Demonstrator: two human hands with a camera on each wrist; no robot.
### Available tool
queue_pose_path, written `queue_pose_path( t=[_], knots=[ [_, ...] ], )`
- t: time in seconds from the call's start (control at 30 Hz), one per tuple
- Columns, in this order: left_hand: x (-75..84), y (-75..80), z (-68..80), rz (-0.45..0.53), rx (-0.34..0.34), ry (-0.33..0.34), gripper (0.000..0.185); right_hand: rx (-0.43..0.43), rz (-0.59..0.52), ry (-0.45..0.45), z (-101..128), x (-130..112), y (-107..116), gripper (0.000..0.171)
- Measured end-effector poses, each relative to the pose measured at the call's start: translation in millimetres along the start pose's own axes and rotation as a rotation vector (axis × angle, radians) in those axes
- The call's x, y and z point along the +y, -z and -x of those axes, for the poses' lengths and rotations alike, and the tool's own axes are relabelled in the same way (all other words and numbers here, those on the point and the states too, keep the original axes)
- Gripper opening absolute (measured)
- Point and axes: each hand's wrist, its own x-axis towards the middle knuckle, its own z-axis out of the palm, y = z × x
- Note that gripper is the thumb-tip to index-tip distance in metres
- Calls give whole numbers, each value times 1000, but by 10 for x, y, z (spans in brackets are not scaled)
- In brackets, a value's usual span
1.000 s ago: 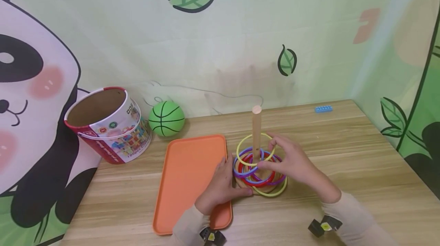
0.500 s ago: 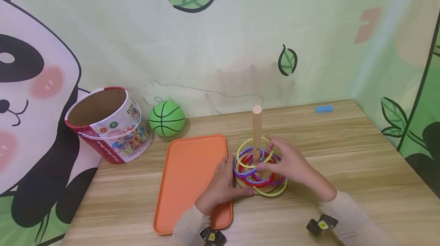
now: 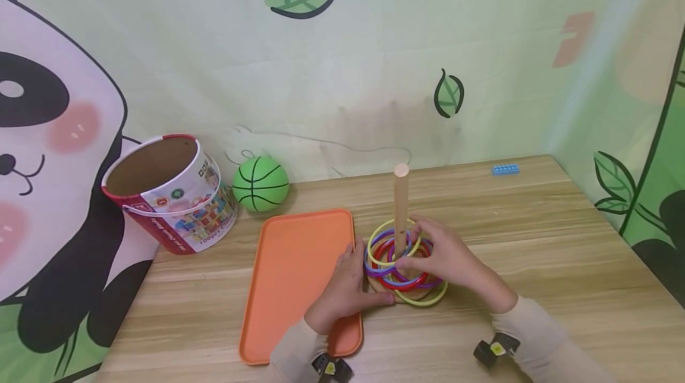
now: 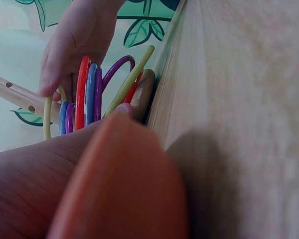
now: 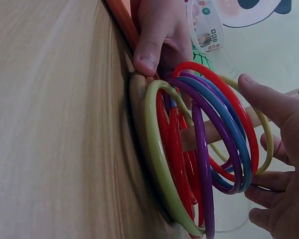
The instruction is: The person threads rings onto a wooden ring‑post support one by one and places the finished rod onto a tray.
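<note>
A wooden peg (image 3: 401, 204) rises from a round wooden base (image 4: 143, 94), with several thin plastic rings looped round its foot. Red (image 5: 176, 154), blue, purple and yellow rings lie overlapped and partly tilted. My right hand (image 3: 449, 255) pinches a yellow ring (image 5: 266, 144) between thumb and fingers; this ring encircles the peg at the top of the pile. At the left of the stand, my left hand (image 3: 345, 288) grips the edge of the base, its thumb at the near side. Some of the lower rings are hidden by those above.
An orange tray (image 3: 299, 276) lies left of the stand, under my left forearm. Behind it sit a green ball (image 3: 260, 184) with black lines and a printed bucket (image 3: 182, 216) with a handle. A blue toy brick (image 3: 505, 169) rests near the back right edge.
My right hand has moved down and slightly left, lowering the yellow ring along the peg onto the other rings. My left hand has stayed at the base.
</note>
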Motion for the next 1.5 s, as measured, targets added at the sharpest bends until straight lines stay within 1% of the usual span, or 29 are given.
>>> queue_pose_path(
  t=[0.33,0.4,0.53,0.67,0.83,0.97,1.27,1.4,1.5],
  knots=[
    [2,-3,-8,-14,-6,5,137,-28,13,14,-21,-23,-34,44],
    [4,-2,-6,-16,-7,6,137,-44,7,15,-27,-16,-42,49],
    [7,-3,-5,-19,-1,-5,136,-89,-22,16,-37,11,-58,65],
    [9,-4,-4,-26,-1,-9,137,-103,-6,20,-31,37,-77,69],
    [11,0,-1,-22,3,-8,137,-93,19,29,-17,44,-90,70],
    [4,-3,2,-21,7,-11,137,-91,20,17,-6,49,-94,70],
    [14,11,20,-7,6,-12,136,-45,-27,36,-18,31,-92,63],
    [9,6,8,7,6,-15,136,-17,-60,40,-35,-29,-43,61],
    [38,47,11,35,6,-20,137,6,-85,58,-76,-99,1,59]
  ],
)
